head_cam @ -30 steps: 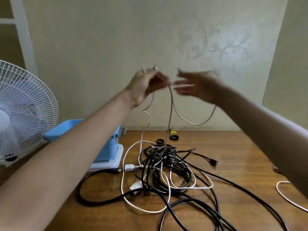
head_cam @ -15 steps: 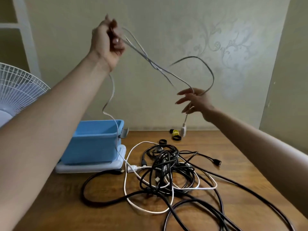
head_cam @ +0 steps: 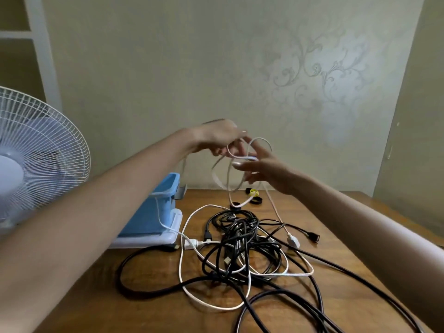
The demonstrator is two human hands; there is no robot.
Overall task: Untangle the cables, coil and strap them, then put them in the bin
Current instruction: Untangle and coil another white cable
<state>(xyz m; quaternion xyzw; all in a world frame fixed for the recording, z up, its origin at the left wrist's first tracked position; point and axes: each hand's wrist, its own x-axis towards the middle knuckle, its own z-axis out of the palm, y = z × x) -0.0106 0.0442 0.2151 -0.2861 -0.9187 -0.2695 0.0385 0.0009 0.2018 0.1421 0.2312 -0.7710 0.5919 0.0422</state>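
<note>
Head view: white cable [head_cam: 216, 176] looped above the tabletop [head_cam: 144, 296], clamped in the left grip [head_cam: 216, 138]; right grip [head_cam: 264, 169] apart, fingers [head_cam: 249, 167] straight, touching a loop. Loops are best laid even, the tail drawn clear of the black tangle [head_cam: 240, 241].

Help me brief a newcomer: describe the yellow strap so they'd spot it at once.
Find the brown wooden table, then its far edge by the wall, beyond the tangled pile of black and white cables. Among the small rolled straps there, the yellow strap alone is coloured; its neighbours are black rings.
</note>
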